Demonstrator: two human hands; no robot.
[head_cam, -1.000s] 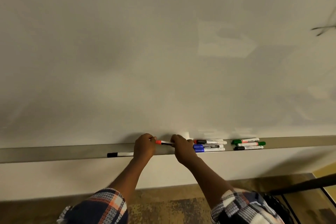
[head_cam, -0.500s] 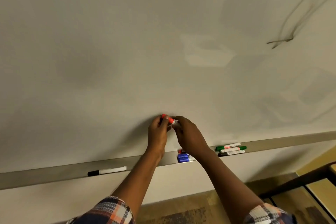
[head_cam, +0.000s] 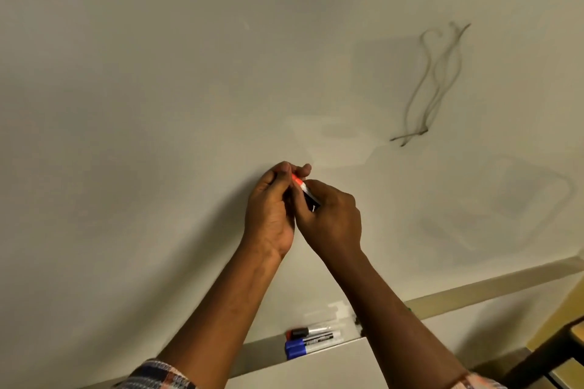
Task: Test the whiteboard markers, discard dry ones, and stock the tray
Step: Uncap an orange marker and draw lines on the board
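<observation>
Bridging left hand [head_cam: 271,210], right hand [head_cam: 332,222]: marker [head_cam: 301,185] (red-capped)

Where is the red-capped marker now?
Head view, near centre: the red-capped marker is gripped by the left hand and right hand at the whiteboard, above the blue markers on the tray, left of the scribble.

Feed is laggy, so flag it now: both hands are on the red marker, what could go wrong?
The left hand and right hand both grip the red marker; a sudden pull could send it or its cap flying. The forearms cross above the blue markers on the tray; lowering carelessly might knock them off.
</observation>
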